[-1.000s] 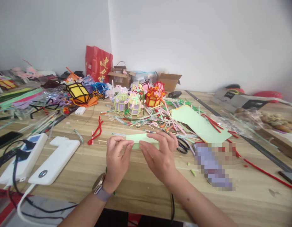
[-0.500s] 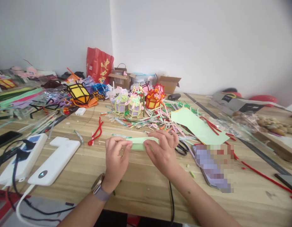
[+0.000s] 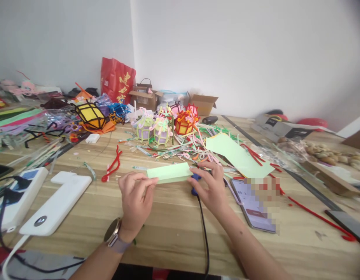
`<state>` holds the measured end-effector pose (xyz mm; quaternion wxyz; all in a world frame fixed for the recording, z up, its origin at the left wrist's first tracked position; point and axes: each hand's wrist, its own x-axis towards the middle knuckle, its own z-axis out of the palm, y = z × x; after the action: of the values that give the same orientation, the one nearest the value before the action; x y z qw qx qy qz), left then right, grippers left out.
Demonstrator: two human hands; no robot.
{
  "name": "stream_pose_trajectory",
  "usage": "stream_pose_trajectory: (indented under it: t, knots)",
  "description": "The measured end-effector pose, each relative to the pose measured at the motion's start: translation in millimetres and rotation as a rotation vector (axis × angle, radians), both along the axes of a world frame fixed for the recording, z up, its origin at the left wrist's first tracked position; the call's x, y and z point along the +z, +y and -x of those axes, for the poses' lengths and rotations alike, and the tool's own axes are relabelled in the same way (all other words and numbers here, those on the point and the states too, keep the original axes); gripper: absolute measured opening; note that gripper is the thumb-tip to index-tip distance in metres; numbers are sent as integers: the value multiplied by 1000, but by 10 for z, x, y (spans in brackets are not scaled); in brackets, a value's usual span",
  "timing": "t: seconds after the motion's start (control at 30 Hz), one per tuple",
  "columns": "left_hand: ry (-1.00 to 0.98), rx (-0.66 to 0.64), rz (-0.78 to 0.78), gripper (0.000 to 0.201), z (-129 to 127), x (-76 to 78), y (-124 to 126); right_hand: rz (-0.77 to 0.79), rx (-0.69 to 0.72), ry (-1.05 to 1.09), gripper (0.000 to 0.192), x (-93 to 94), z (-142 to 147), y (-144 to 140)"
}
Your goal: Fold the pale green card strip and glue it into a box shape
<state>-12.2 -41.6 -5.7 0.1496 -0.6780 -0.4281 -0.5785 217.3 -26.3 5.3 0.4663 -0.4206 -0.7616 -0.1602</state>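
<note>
A pale green folded paper strip [image 3: 170,173] is held out level above the table, its crease running lengthwise. My left hand [image 3: 137,198] pinches its left end between thumb and fingers. At the strip's right end, my right hand [image 3: 210,186] has its thumb and index finger apart, close beside the edge; whether a fingertip touches it I cannot tell. A blue object [image 3: 195,186] with a black cord [image 3: 205,229] lies behind the right fingers, partly hidden. Larger light green sheets [image 3: 241,155] lie to the right.
Pipe-cleaner lanterns [image 3: 161,130] stand behind a pile of scraps. A phone [image 3: 252,206] and a long red pipe cleaner [image 3: 314,214] lie at right. On the left are a white power bank [image 3: 57,206] and a power strip [image 3: 19,194] with cables.
My right fingers have spread off the strip and moved right, exposing more of the paper. My left hand keeps its pinch. The view has shifted slightly to the right.
</note>
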Motion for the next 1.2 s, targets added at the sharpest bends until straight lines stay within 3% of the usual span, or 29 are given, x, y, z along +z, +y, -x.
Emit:
stream_pose_trajectory:
  t: [0.13,0.3,0.47,0.67,0.83,0.97,1.07,1.2]
  knots:
    - [46,-17,-29,16,13,2,-4,-61,7,-68,10,-9,21,-8]
    - [73,-13,-47,16,46,27,26,-47,-28,3,7,-57,-57,7]
    - [88,-66,-15,15,28,30,27,-5,-2,-8,9,-74,-24,13]
    - [101,-159,-11,18,22,30,30,78,23,129,9,-68,-30,4]
    - [125,-180,-34,20,28,55,-4,272,115,352,13,-87,-78,43]
    - [204,-159,-65,19,7,71,-52,676,175,646,38,-85,-73,65]
    - [253,-172,-83,15,-11,62,-86,918,277,776,41,-79,-50,65]
    - [263,-241,-35,15,-18,34,-110,892,407,939,33,-118,-90,86]
